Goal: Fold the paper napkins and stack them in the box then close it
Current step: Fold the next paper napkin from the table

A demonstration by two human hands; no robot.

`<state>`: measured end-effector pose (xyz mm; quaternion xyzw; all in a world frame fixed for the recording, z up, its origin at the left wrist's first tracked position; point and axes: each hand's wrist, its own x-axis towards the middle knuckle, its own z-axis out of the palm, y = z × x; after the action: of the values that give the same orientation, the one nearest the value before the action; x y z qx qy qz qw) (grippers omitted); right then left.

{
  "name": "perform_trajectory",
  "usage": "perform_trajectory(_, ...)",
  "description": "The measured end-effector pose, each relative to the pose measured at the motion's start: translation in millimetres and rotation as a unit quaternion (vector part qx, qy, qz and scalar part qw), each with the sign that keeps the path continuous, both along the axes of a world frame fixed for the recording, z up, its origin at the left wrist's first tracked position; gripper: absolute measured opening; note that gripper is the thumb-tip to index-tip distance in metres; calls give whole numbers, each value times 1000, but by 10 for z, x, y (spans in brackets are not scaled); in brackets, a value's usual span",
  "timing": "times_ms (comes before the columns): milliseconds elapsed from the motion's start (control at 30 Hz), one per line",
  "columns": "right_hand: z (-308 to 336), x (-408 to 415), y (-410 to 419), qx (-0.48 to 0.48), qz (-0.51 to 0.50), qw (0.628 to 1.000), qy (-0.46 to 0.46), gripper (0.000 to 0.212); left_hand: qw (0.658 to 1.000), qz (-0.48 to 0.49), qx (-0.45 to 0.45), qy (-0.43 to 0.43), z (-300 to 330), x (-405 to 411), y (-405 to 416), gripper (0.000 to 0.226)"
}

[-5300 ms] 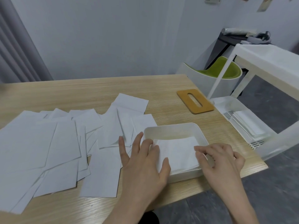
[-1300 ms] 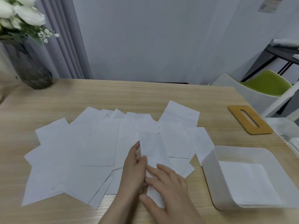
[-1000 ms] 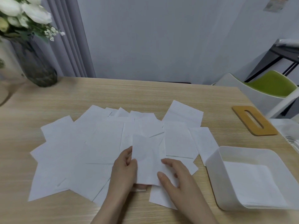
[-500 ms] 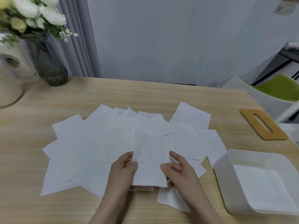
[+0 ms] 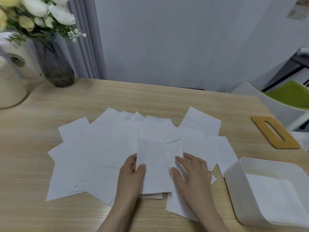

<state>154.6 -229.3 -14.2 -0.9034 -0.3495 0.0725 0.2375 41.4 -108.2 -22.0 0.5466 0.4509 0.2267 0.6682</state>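
Left hand (image 5: 133, 173) pinches one white rectangular paper napkin (image 5: 153, 166) at its left edge; right hand (image 5: 192, 171), fingers spread wide, rests beside it on scattered white napkins (image 5: 80, 158).

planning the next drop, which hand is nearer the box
Right. The right hand lies on the napkins just left of the box; the left hand, pinching a napkin, is farther left.

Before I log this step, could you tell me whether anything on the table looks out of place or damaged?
Nothing looks damaged or spilled. The unfolded napkins lie in a loose, overlapping scatter, the box is open, and its wooden lid lies apart near the table's far right edge.
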Motion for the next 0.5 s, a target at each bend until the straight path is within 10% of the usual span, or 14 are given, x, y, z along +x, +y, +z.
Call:
perform_trajectory(133,-68,33,-48,-142,20,990,-13,53,1000,4,-18,-7,-68,-10,37,29)
perform_trajectory(500,-59,-29,-111,-169,36,984,-50,66,999,2,-30,-23,-102,-28,50,29)
